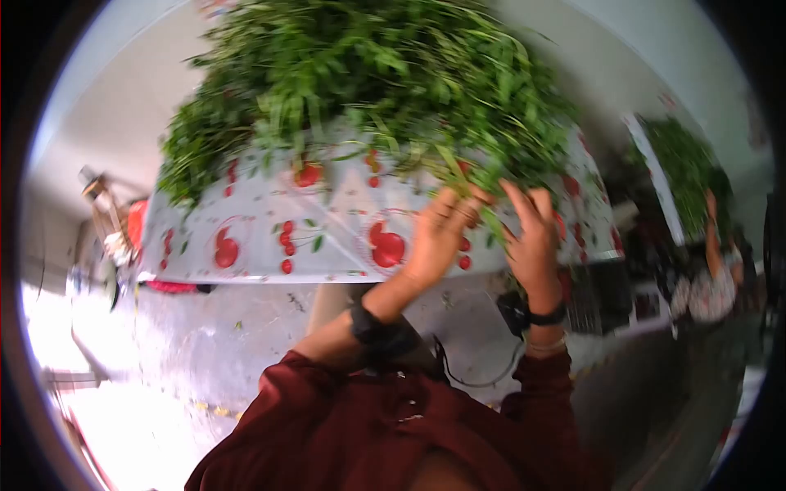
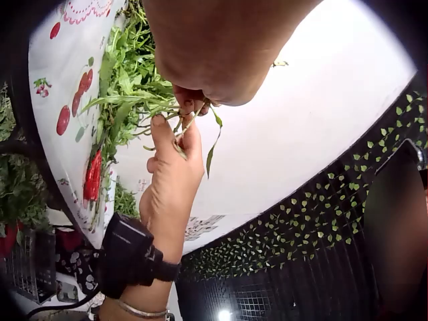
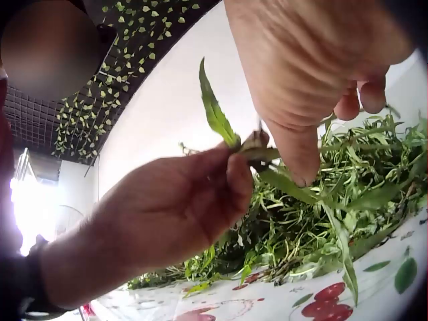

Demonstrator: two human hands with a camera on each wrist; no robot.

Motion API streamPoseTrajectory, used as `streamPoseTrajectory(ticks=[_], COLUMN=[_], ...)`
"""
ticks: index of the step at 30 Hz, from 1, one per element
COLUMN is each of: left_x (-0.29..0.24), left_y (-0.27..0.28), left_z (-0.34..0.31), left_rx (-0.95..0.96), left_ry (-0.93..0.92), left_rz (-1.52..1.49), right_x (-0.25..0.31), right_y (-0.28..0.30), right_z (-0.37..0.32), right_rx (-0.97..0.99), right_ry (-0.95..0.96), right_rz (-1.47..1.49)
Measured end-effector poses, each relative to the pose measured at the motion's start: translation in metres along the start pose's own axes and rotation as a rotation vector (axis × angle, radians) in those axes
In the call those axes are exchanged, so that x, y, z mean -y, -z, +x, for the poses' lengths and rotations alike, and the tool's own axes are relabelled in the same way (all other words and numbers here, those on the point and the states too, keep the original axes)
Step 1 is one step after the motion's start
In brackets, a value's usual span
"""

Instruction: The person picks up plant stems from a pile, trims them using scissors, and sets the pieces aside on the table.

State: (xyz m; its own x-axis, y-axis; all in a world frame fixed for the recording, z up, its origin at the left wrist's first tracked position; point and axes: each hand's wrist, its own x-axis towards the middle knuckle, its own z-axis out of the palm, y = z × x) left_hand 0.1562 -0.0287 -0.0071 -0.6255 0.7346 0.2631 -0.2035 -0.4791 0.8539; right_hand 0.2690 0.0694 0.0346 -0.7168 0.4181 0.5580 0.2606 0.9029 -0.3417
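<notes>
My left hand and right hand meet over the front of the table, close together. Between them is a leafy green stem with long narrow leaves. In the right wrist view, the left hand pinches the stem between thumb and fingers, one leaf pointing up. The right hand, in the left wrist view, has thumb and fingers pinched on the same greens. Right behind the hands lies a large heap of leafy stems, spread over the back of the table.
A white tablecloth printed with red fruit covers the table, with loose leaf bits on it. At the right, another person reaches to a second table of greens. A dark crate stands below the table's right side.
</notes>
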Motion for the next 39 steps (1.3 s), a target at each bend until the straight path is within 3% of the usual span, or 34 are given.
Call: streamPoseTrajectory(ticks=[1, 4, 5, 11, 14, 15, 18, 20, 21, 23, 25, 28, 33, 35, 39], left_x=[-0.002, 0.002, 0.003, 0.0, -0.009, -0.012, -0.019, -0.039, -0.045, -0.05, -0.044, -0.03, -0.028, -0.024, -0.02], left_y=[0.001, -0.001, -0.001, 0.013, 0.029, 0.037, 0.055, 0.055, 0.053, 0.043, 0.038, 0.044, 0.041, 0.041, 0.038], left_z=[-0.004, -0.006, -0.006, -0.002, -0.001, -0.001, -0.007, -0.012, -0.014, -0.017, -0.013, -0.001, 0.024, 0.033, 0.042], left_rx=[0.042, 0.116, 0.126, 0.112, 0.08, 0.01, -0.124, -0.267, -0.248, 0.019, 0.118, 0.094, 0.133, 0.212, 0.197], left_ry=[0.096, 0.001, 0.004, 0.096, 0.154, 0.152, 0.042, -0.324, -0.322, -0.383, -0.443, -0.446, -0.385, -0.518, -0.394], left_rz=[0.02, -0.041, -0.103, -0.053, 0.098, 0.309, 0.494, 0.932, 0.931, 1.089, 1.158, 1.331, 1.325, 1.425, 1.256], right_x=[0.001, 0.004, 0.003, -0.009, -0.012, -0.014, -0.015, -0.018, -0.02, -0.012, -0.016, 0.004, 0.007, 0.005, 0.006], right_y=[-0.004, -0.012, -0.013, -0.025, -0.014, -0.011, -0.002, -0.002, -0.003, -0.008, -0.021, -0.02, -0.012, -0.007, 0.005], right_z=[0.0, 0.002, 0.001, 0.0, 0.011, 0.014, 0.021, 0.026, 0.028, 0.032, 0.031, 0.041, 0.055, 0.058, 0.064], right_rx=[0.031, -0.014, -0.001, 0.045, 0.126, 0.128, 0.202, 0.237, 0.269, 0.294, 0.291, 0.23, 0.166, 0.167, 0.076], right_ry=[-0.009, 0.039, 0.062, 0.126, 0.212, 0.209, 0.163, 0.202, 0.246, 0.259, 0.289, 0.434, 0.458, 0.46, 0.429], right_rz=[0.043, 0.255, 0.093, 0.032, -0.222, -0.221, -0.288, -0.344, -0.401, -0.37, -0.345, -0.291, -0.329, -0.335, -0.244])
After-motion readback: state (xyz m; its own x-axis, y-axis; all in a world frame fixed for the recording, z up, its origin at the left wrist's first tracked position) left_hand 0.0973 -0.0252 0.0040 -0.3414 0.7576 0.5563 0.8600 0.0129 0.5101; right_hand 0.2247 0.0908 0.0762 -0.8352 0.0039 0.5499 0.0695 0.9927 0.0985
